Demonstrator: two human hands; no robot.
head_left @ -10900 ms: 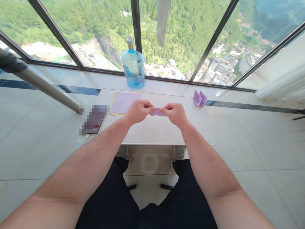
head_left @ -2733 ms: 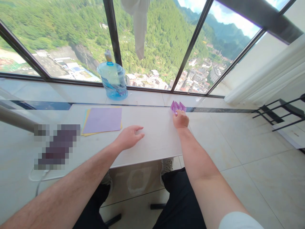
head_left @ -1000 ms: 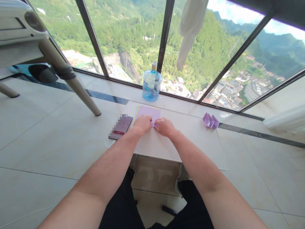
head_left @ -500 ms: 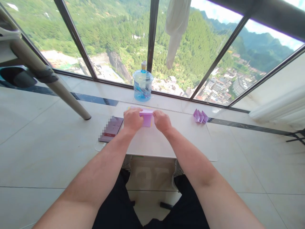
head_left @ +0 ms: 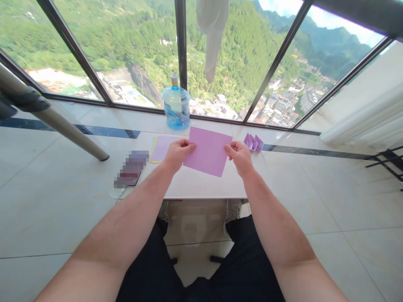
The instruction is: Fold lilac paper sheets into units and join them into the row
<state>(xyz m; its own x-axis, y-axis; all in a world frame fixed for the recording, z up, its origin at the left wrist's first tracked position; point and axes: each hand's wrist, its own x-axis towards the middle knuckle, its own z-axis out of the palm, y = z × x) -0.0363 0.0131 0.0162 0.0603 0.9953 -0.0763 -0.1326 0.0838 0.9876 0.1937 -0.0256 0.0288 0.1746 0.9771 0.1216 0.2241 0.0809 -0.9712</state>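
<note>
Left hand (head_left: 178, 154): pinched on the left edge of a purple sheet (head_left: 208, 153), thumb laid on the near face. Right hand (head_left: 239, 154): fingertips drawn in on the opposite edge, a narrower grip. The sheet spanned the gap between the hands, spread out and apparently uncreased, turned a little so that its top edge sloped down toward the person's right. It was held over the middle of a low white table (head_left: 204, 191); from where I stood I could not tell whether its lower edge touched the top.

Just beyond the left hand lay a stack (head_left: 162, 147) of paper, lilac uppermost, yellow and pale blue-green showing along its left side. Past the right hand, at the table's far right corner, stood a purple folded piece (head_left: 253, 142) with a row of pointed peaks.

Left of the stack, a phone (head_left: 135, 178), mostly blurred out, with a white cable (head_left: 118, 193) at its near end. Bare forearms reached in over dark trousers (head_left: 145, 268); pale shoes (head_left: 233, 210) showed below the table edge.

Behind the table, a blue water jug (head_left: 175, 109) stood upright near the window. Outside: green hillside, clustered buildings. A thick metal leg (head_left: 72, 128) slanted to the floor at left; a white curtain (head_left: 362, 105) hung at right.
</note>
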